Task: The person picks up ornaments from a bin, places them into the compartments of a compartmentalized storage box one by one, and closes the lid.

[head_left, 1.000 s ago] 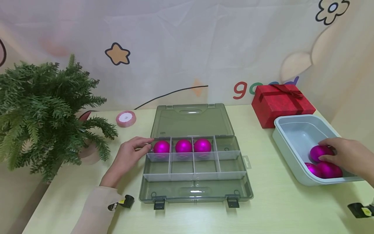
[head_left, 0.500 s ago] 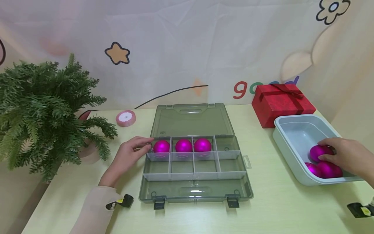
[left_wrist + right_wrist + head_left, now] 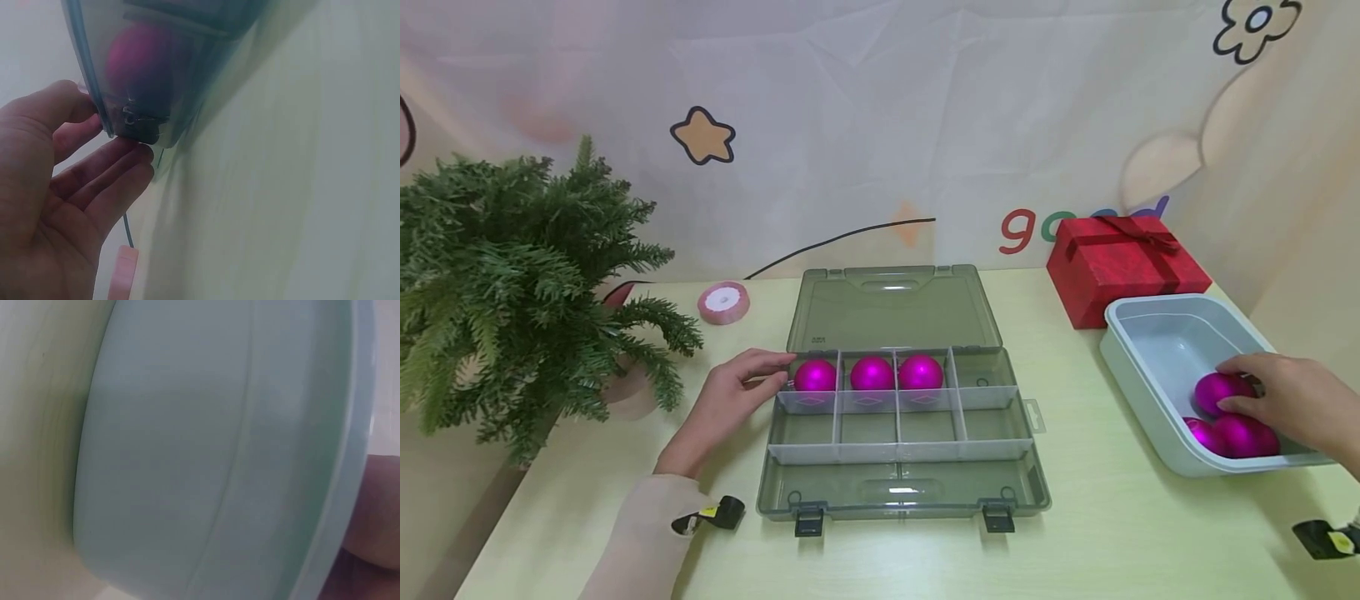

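A smoky-grey compartment box (image 3: 901, 500) lies on the table with its lid (image 3: 895, 312) folded back. Three magenta Christmas baubles (image 3: 872, 375) fill back-row compartments, one in each. At the box's back left corner, my left hand (image 3: 736, 390) rests thumb and fingertips against the wall; the left wrist view has these fingertips (image 3: 145, 153) on its outer face. On the right, my right hand (image 3: 1288, 398) pinches a magenta bauble (image 3: 1216, 393) between thumb and fingers inside a pale blue tub (image 3: 1138, 408). More magenta baubles (image 3: 1243, 436) lie beneath it. The tub's wall hides most of that hand in the right wrist view.
A red gift box (image 3: 1123, 271) with a bow stands behind the tub. To the left, a potted artificial fir tree (image 3: 527, 292) leans its branches over the table, near a pink ribbon roll (image 3: 724, 303). A printed cloth (image 3: 835, 142) hangs along the back.
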The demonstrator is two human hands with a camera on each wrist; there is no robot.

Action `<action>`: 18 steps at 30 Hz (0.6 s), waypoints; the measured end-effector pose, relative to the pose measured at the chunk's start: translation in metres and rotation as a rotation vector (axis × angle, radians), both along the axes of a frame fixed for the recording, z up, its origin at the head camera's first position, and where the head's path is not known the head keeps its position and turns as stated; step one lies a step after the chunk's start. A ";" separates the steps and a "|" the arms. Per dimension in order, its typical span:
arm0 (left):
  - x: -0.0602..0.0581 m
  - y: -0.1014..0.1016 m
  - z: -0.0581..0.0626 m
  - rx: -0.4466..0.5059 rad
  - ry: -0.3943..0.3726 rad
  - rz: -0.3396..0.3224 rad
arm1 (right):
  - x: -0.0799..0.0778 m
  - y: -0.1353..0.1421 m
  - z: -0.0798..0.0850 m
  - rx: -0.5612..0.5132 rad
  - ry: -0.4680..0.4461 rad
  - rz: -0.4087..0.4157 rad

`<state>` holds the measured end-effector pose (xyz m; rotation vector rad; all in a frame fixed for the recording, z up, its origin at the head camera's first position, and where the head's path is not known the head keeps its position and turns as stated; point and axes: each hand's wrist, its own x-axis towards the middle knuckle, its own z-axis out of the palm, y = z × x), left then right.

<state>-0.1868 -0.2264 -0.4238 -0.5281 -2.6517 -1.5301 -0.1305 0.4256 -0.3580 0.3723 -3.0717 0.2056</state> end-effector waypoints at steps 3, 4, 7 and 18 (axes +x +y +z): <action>0.000 0.001 0.000 -0.002 0.000 0.013 | -0.001 0.001 -0.001 0.002 0.015 0.010; 0.000 0.002 0.000 -0.002 -0.001 0.016 | -0.001 0.001 -0.001 0.002 0.017 0.012; 0.000 0.002 0.000 -0.002 0.003 0.030 | -0.001 0.001 -0.002 0.003 0.017 0.013; 0.001 0.004 -0.002 0.004 0.027 0.054 | -0.002 -0.001 0.002 0.010 -0.028 -0.013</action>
